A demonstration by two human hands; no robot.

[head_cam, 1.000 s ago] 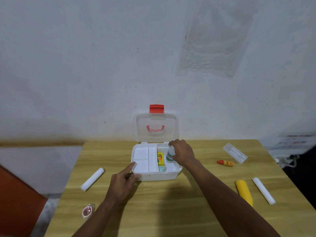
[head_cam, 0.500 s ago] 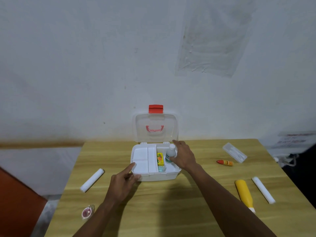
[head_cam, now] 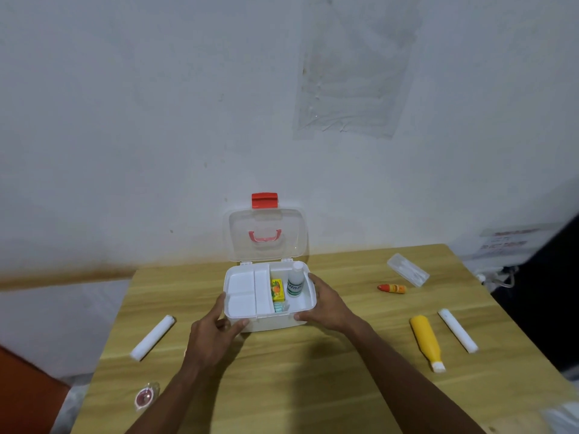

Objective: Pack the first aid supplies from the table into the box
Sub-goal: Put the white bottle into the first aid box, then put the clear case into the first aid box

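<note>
Left hand [head_cam: 216, 333] grips box [head_cam: 269, 322] at its 8 o'clock corner, right hand [head_cam: 326, 303] grips 3 o'clock wall; box judged light, rigid, slick; hold low, upright bottle [head_cam: 295, 281] may tip.

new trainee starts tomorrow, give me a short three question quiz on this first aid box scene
1. True or false: the box is shut.
2. Of the left hand and right hand, which hold the box? A neither B left only C both
3. Fill in: the yellow bottle lies on the table on the person's ____ side of the box.
Key: 1 false; 2 C; 3 right
</note>
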